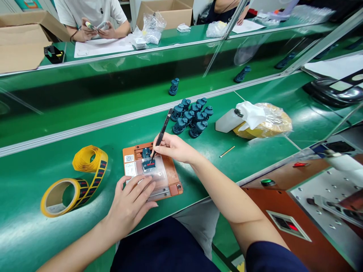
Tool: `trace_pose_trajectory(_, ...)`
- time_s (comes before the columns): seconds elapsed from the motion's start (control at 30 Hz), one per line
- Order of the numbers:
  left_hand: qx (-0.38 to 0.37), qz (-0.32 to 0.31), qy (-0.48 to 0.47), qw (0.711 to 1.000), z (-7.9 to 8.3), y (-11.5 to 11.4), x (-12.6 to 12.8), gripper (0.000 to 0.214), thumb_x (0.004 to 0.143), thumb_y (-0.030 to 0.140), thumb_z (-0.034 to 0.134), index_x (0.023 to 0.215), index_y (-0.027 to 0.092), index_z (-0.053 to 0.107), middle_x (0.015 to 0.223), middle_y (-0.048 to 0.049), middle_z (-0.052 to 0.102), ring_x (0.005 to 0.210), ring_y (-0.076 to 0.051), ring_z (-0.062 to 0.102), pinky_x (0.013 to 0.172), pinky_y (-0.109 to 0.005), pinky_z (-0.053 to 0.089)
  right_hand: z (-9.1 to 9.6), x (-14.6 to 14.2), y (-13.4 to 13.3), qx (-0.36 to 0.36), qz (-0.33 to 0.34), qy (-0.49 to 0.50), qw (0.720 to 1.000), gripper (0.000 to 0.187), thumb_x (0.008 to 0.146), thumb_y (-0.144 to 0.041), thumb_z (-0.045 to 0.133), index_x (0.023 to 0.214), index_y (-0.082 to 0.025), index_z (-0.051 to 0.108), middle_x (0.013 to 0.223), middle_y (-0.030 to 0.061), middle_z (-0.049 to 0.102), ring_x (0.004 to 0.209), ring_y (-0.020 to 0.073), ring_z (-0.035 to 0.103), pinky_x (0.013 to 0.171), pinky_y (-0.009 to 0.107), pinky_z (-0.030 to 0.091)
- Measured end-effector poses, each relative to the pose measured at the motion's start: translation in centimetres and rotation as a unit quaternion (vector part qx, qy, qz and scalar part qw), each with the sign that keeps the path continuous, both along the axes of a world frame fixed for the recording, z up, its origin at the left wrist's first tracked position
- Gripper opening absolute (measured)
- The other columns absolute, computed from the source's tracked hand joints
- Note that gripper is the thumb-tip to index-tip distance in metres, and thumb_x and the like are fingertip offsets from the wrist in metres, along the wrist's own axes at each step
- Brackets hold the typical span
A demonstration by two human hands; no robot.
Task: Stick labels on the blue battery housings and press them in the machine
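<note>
Black tweezers (162, 133) are pinched in my right hand (176, 148), slanting down with their tips at a dark label with red lettering (149, 164). That label lies by the upper edge of a clear plate (160, 177) on an orange fixture (175, 174). A dark teal housing part (146, 152) sits in the fixture just above the label. My left hand (131, 202) rests on the lower left of the clear plate, fingers stretched out and lying flat. Whether the label touches the part below it, I cannot tell.
A yellow roll of labels (61, 196) trails a loose strip on the left. Beyond the fixture stand several teal housings (191, 115). To the right are a white bottle (229, 120), a wrapped yellow roll (273, 121) and a cotton swab (227, 151). A co-worker (93, 19) sits across the bench.
</note>
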State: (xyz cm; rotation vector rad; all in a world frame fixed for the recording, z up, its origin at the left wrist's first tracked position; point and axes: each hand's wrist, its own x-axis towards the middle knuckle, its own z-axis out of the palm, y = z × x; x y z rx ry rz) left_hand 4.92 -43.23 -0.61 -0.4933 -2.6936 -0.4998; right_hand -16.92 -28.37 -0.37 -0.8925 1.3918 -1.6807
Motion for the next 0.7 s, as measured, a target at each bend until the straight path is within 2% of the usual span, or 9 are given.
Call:
trace_pose_trajectory(0.17,-0.007,-0.001,-0.005,1.0,0.1,-0.1,0.0,0.046,0.093,0.027,0.069,0.136,0.015,0.057,0.132,-0.0137,0.069,0.123,-0.03,0.06,0.106,-0.05,0.035,0.2,-0.2,-0.2,0.009,0.008,0.02,1.0,0.037,0.087,-0.051,0.074,0.094,-0.019,0.055,0.087,0.0028,0.07,0.085,0.0187,0.071,0.083,0.037,0.058)
trace_pose_trajectory(0.33,-0.033,0.021,-0.018,0.999,0.3,-0.4,-0.3,0.053,0.093,0.038,0.069,0.138,0.015,0.056,0.139,-0.0189,0.063,0.127,-0.034,0.057,0.105,-0.053,0.035,0.3,-0.7,-0.4,0.013,0.022,0.046,0.999,0.036,0.088,-0.049,0.072,0.094,-0.018,0.056,0.088,0.0046,0.07,0.086,0.0199,0.071,0.081,0.036,0.058)
trace_pose_trajectory(0.7,-0.053,-0.005,-0.039,0.998,0.8,-0.8,-1.2,0.063,0.093,0.045,0.067,0.143,0.012,0.049,0.144,-0.0211,0.059,0.128,-0.034,0.055,0.106,-0.053,0.034,0.4,-1.1,-0.7,0.024,0.042,0.036,0.998,0.036,0.088,-0.049,0.072,0.095,-0.018,0.056,0.088,0.0051,0.072,0.086,0.0194,0.072,0.08,0.035,0.059)
